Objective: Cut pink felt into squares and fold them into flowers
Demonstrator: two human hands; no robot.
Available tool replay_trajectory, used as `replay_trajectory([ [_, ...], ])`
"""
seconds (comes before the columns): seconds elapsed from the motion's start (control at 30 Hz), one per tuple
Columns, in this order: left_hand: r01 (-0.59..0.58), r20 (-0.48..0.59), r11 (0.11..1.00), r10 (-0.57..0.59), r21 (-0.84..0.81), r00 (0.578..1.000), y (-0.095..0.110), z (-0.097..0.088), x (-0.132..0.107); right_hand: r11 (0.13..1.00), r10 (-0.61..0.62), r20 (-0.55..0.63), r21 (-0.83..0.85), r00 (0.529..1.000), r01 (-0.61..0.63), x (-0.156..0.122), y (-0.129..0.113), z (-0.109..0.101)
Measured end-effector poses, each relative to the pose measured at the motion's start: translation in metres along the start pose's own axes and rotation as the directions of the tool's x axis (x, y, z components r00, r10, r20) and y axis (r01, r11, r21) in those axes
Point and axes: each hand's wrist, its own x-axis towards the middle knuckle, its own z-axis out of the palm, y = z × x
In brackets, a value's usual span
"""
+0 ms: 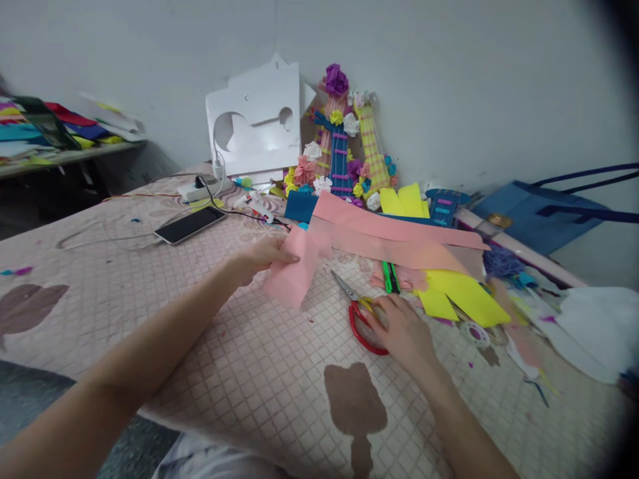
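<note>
— Quilted cloth covers your counter [259,372], pale pink with a stitched diamond grid and a brown bear shape [354,406] printed near the front edge. What's in your hands?

— Your left hand [264,256] is closed on a pink paper piece [294,273], thumb on top and fingers beneath. It is thin and matte with straight cut edges. It hangs tilted just above the cloth, near the middle of the counter.

— And your right hand [404,329]?

— It lies on the scissors [353,307], fingers loosely bent over the red loop handles. You can't tell whether it grips them. The steel blades lie flat and point toward the pink paper piece, a little apart from it.

— What crowds you?

— Long pink strips [394,233] run behind the scissors, overlapping flat. A green pen [389,276] and a yellow sheet [464,296] sit just right of your right hand. Paper flowers [344,146] on woven strips lean on the wall, beside a white card cutout [254,126].

— Any open room?

— On the left, past your forearm, the cloth is mostly bare. A phone [190,224] lies further back on its cable. The near edge drops off just below your elbows. A blue bag [539,206] rests at the far right, and a shelf [64,156] of coloured sheets stands well off to the left.
</note>
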Motion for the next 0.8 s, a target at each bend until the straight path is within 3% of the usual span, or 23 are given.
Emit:
replay_trajectory([
  [0.07,0.011,0.062,0.998,-0.007,-0.066,0.998,0.002,0.007,0.000,0.954,0.006,0.042,0.301,0.999,-0.018,0.003,-0.004,-0.001],
  [0.17,0.025,0.133,0.989,-0.005,-0.148,0.991,0.004,0.021,-0.001,0.692,-0.028,0.231,0.706,0.973,-0.148,0.011,-0.018,0.004],
  [0.3,-0.001,0.131,0.982,0.027,-0.189,0.991,0.005,0.043,-0.005,0.372,-0.094,0.310,0.892,0.946,-0.256,0.023,-0.045,0.016],
  [0.4,-0.040,0.057,0.981,0.051,-0.190,0.997,0.001,0.055,-0.006,0.239,-0.046,0.331,0.920,0.942,-0.312,0.032,-0.059,0.023],
  [0.47,-0.059,0.003,0.983,0.060,-0.175,0.998,-0.004,0.059,-0.004,0.217,0.027,0.335,0.918,0.942,-0.332,0.036,-0.064,0.027],
  [0.57,-0.076,-0.003,0.987,0.076,-0.145,0.997,-0.013,0.060,0.001,0.267,0.113,0.281,0.915,0.953,-0.302,0.039,-0.062,0.031],
  [0.67,-0.113,-0.028,0.987,0.111,-0.116,0.993,-0.018,0.059,0.004,0.354,0.106,0.249,0.895,0.963,-0.270,0.038,-0.054,0.032],
  [0.8,-0.101,-0.195,0.994,0.091,-0.044,0.977,-0.019,0.061,0.005,0.400,0.071,0.236,0.883,0.969,-0.244,0.036,-0.043,0.033],
])
